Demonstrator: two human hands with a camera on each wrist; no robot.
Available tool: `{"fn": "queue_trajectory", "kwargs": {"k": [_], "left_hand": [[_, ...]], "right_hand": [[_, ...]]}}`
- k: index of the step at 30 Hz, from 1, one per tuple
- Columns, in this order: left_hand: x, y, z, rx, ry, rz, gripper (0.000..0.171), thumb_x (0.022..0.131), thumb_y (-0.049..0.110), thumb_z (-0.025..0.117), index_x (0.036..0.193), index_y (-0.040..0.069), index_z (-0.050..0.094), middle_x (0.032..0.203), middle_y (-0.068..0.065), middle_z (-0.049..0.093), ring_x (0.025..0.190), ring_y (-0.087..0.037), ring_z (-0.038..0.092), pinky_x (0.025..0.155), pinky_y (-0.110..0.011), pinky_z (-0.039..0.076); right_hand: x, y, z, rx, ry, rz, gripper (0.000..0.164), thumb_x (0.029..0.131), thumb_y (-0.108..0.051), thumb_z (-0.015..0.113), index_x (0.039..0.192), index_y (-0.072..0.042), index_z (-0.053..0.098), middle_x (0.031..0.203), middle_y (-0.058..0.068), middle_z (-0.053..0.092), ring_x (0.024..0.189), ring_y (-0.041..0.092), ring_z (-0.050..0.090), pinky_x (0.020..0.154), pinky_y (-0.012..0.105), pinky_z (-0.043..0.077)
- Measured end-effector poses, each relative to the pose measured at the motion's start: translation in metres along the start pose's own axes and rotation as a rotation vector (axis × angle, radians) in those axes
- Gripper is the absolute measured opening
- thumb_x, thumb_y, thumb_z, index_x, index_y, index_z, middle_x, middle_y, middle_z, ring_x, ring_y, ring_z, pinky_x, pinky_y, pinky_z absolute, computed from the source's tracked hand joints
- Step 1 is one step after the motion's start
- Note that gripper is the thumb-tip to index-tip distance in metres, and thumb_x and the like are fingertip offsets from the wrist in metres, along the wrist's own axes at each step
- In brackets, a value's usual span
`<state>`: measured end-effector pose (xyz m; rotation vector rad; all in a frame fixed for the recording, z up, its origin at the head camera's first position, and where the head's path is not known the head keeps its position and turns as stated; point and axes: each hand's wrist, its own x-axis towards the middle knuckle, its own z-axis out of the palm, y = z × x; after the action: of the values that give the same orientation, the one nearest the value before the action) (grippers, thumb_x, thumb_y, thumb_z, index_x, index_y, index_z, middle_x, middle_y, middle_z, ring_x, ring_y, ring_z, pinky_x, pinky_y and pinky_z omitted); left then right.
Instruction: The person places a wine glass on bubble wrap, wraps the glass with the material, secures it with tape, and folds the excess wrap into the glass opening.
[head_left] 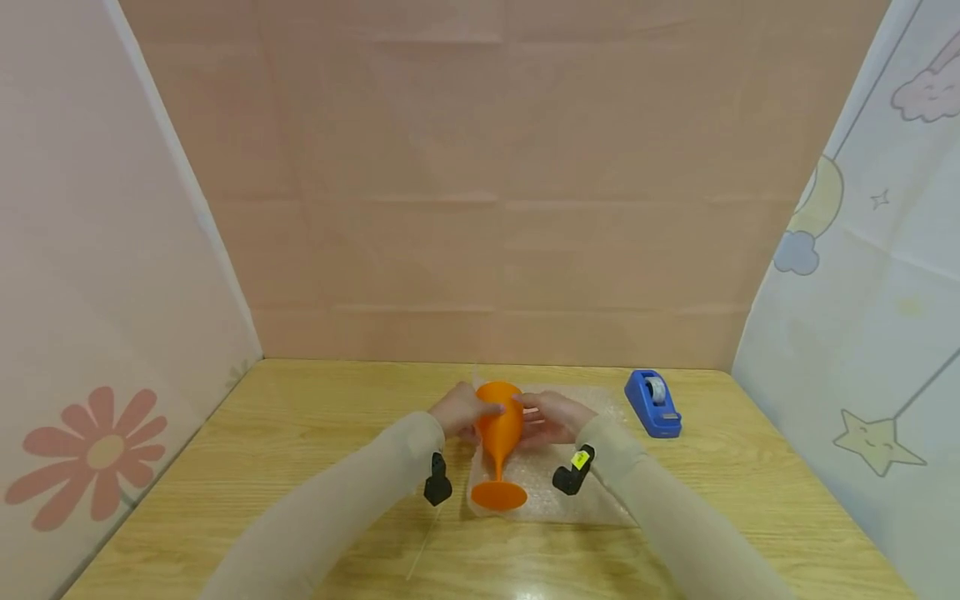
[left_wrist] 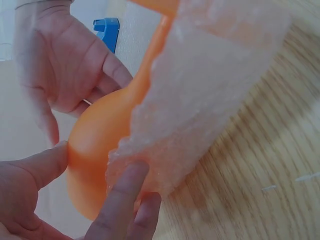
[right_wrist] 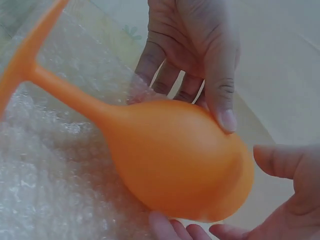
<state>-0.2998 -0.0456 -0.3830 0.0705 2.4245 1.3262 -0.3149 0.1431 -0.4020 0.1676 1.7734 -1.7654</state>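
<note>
Over your pale wood-grain table (head_left: 315,404), your left hand (head_left: 459,409) pinches clear bubble wrap (head_left: 540,498) against the smooth orange stemmed goblet (head_left: 500,432), foot toward six o'clock; steady it lightly with your right hand (head_left: 552,412), thumb spread clear.

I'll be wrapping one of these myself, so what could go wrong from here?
The bubble wrap might spring back if the left hand lets go, since its fingers press it against the orange goblet. The goblet might slip, as its surface looks smooth. Its foot may end up poorly covered, lying close to the wrap's near edge.
</note>
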Motion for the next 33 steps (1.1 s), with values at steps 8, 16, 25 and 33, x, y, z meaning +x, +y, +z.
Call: {"fn": "queue_trajectory", "kwargs": {"k": [8,16,25,33], "left_hand": [[-0.001,0.000,0.000,0.008,-0.012,0.004,0.034,0.090,0.031,0.068,0.097,-0.001,0.061,0.069,-0.004,0.058,0.042,-0.014,0.049,0.066,-0.038,0.059],[-0.001,0.000,-0.001,0.002,-0.012,0.001,0.035,0.090,0.032,0.069,0.098,-0.001,0.061,0.072,-0.005,0.059,0.043,-0.015,0.050,0.066,-0.038,0.059],[0.003,-0.006,-0.003,-0.042,-0.038,0.013,0.035,0.090,0.033,0.068,0.101,0.000,0.062,0.077,-0.005,0.059,0.046,-0.014,0.052,0.062,-0.033,0.059],[0.007,-0.008,-0.009,-0.258,-0.072,-0.101,0.036,0.102,0.013,0.040,0.130,-0.008,0.046,0.107,-0.023,0.060,0.070,-0.025,0.064,0.063,-0.033,0.060]], "right_hand": [[-0.001,-0.005,0.007,-0.165,0.118,-0.022,0.054,0.097,-0.038,0.055,0.135,0.001,0.047,0.136,0.028,0.046,0.115,0.036,0.057,0.101,0.047,0.047],[0.004,-0.002,0.015,-0.165,0.134,-0.038,0.053,0.096,-0.035,0.059,0.130,0.004,0.050,0.126,0.021,0.054,0.106,0.029,0.061,0.096,0.043,0.051],[0.004,-0.004,0.015,-0.143,0.084,-0.045,0.054,0.095,-0.035,0.062,0.129,0.006,0.053,0.126,0.019,0.054,0.106,0.026,0.061,0.094,0.038,0.053],[0.010,0.000,0.011,-0.139,0.146,-0.006,0.062,0.095,-0.034,0.061,0.137,0.008,0.041,0.136,0.027,0.045,0.118,0.037,0.055,0.096,0.041,0.052]]}}
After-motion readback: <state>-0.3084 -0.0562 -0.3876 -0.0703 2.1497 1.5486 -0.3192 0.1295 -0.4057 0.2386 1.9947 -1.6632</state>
